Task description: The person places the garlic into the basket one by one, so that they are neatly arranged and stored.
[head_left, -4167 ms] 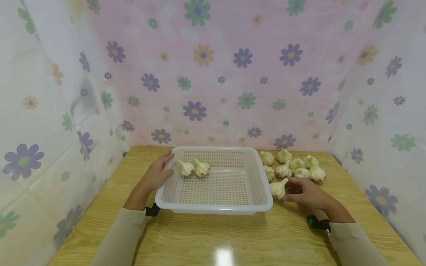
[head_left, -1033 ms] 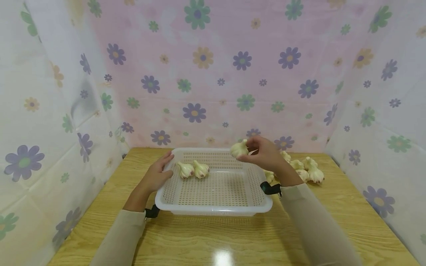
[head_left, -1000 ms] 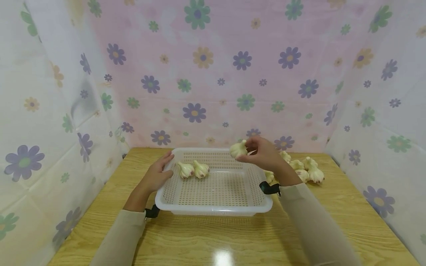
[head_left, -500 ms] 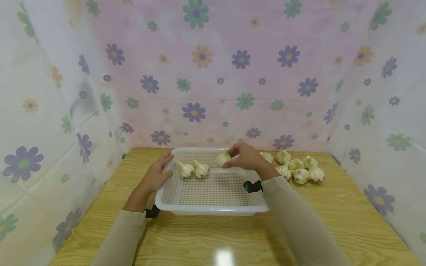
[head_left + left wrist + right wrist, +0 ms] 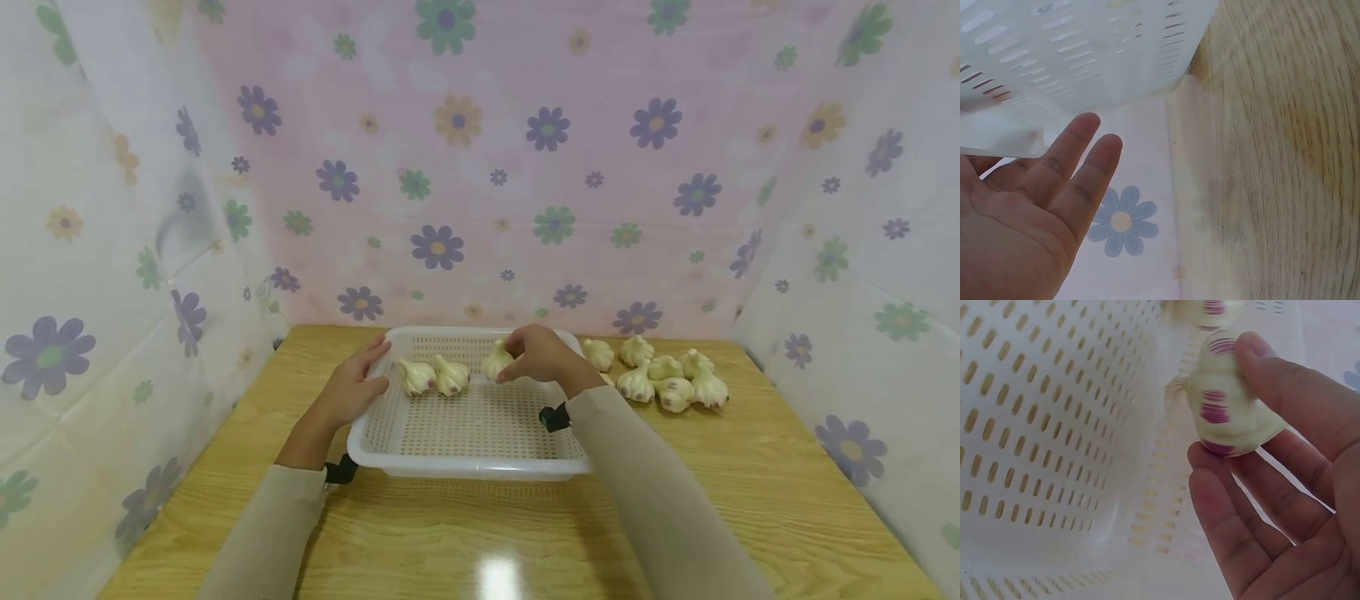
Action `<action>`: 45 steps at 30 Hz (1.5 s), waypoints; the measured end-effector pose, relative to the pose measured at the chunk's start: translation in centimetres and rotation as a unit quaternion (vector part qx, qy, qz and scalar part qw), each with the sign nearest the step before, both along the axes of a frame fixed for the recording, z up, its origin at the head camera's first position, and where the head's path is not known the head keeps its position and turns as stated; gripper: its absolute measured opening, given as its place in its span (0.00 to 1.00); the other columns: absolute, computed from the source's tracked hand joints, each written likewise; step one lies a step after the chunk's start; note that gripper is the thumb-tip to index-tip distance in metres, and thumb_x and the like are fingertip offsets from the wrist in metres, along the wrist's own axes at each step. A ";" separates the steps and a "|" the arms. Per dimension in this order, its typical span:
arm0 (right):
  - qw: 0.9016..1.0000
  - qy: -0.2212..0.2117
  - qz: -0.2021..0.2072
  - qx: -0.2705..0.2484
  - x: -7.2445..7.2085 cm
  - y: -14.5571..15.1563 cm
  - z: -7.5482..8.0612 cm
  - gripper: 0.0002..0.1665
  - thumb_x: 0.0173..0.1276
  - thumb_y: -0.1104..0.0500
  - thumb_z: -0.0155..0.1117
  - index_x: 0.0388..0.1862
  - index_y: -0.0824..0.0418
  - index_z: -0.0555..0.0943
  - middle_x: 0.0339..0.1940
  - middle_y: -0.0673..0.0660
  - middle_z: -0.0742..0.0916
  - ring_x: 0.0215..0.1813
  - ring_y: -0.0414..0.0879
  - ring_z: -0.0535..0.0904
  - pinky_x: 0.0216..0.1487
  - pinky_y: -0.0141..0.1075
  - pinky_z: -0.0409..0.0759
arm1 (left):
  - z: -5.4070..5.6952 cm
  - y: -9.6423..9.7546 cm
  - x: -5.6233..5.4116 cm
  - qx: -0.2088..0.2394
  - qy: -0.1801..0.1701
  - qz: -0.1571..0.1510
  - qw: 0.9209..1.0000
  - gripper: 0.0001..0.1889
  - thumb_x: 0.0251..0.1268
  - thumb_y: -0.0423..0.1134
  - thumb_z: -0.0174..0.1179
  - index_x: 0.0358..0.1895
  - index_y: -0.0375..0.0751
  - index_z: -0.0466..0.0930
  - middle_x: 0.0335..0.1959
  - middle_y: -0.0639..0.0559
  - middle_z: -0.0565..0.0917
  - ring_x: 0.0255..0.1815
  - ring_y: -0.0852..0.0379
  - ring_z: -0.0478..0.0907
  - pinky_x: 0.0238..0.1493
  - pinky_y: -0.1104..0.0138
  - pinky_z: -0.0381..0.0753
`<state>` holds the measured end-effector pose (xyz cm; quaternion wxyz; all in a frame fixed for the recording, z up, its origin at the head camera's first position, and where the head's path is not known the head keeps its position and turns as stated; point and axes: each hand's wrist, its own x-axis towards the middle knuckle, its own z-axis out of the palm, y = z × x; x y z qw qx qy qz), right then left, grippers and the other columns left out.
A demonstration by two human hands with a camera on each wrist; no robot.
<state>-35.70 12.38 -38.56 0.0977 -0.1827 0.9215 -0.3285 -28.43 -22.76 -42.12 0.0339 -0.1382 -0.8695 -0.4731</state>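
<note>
My right hand [image 5: 542, 357] pinches a garlic bulb [image 5: 497, 363] between thumb and fingertips, low inside the white slotted plastic basket [image 5: 480, 468]. In the right wrist view this garlic bulb [image 5: 1229, 403] shows purple streaks and a tuft of roots, and its neck points into the palm. Two other garlic bulbs [image 5: 452, 377] lie side by side to its left, near the basket's left wall. My left hand [image 5: 348, 387] rests on the basket's left rim, its thumb reaching over the rim. The left wrist view shows two straight fingers [image 5: 1088, 178] outside the wall.
Several more garlic bulbs [image 5: 675, 394] sit in a cluster on the wooden table [image 5: 420, 542], right of the basket. A flowered pink cloth [image 5: 480, 200] hangs behind the table, with white flowered cloths at both sides.
My right hand took a garlic bulb from beside the basket's right side, carried it left over the basket, and lowered it beside the two inside. My left hand stayed at the rim.
</note>
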 end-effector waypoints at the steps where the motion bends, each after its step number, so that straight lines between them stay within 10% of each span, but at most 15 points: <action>1: 1.000 0.001 -0.001 0.002 0.0 -0.1 -0.1 0.41 0.54 0.49 0.84 0.65 0.63 0.81 0.59 0.58 0.86 0.61 0.54 0.82 0.63 0.49 0.81 | 0.0 0.0 -0.1 0.000 -0.001 -0.001 1.000 0.39 0.64 0.31 0.54 0.81 0.34 0.58 0.86 0.50 0.50 0.85 0.37 0.49 0.74 0.44 0.69; 45: 0.997 0.016 -0.007 0.072 0.3 -2.5 -0.9 0.29 0.59 0.44 0.80 0.56 0.57 0.88 0.51 0.53 0.89 0.54 0.50 0.84 0.57 0.48 0.84 | 0.2 -0.1 0.2 -0.006 0.001 -0.003 1.000 0.38 0.65 0.31 0.54 0.81 0.34 0.57 0.86 0.47 0.49 0.85 0.35 0.48 0.74 0.42 0.68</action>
